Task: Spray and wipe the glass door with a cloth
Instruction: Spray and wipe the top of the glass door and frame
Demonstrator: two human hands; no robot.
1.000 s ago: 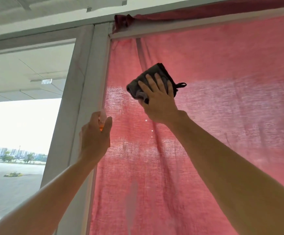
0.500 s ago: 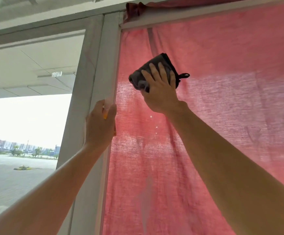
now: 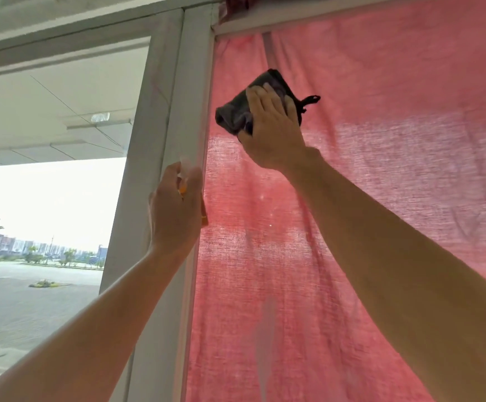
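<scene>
The glass door (image 3: 381, 198) fills the right of the view, with a red curtain hanging behind the pane. My right hand (image 3: 273, 132) presses a folded dark grey cloth (image 3: 236, 114) flat against the glass near the top left corner, fingers spread over it. A small loop tag sticks out of the cloth to the right. My left hand (image 3: 175, 210) is raised lower down beside the door's left edge and grips a small spray bottle (image 3: 184, 169); only its pale top and an orange bit show past my fingers.
A white door frame post (image 3: 175, 111) runs top to bottom left of the pane, and a white top rail (image 3: 294, 18) crosses above it. Left of the post, an opening (image 3: 47, 198) shows a ceiling, pavement and distant buildings.
My right hand has slid the cloth a little up and to the left on the glass. My left hand stays raised with the bottle, and the view has shifted left.
</scene>
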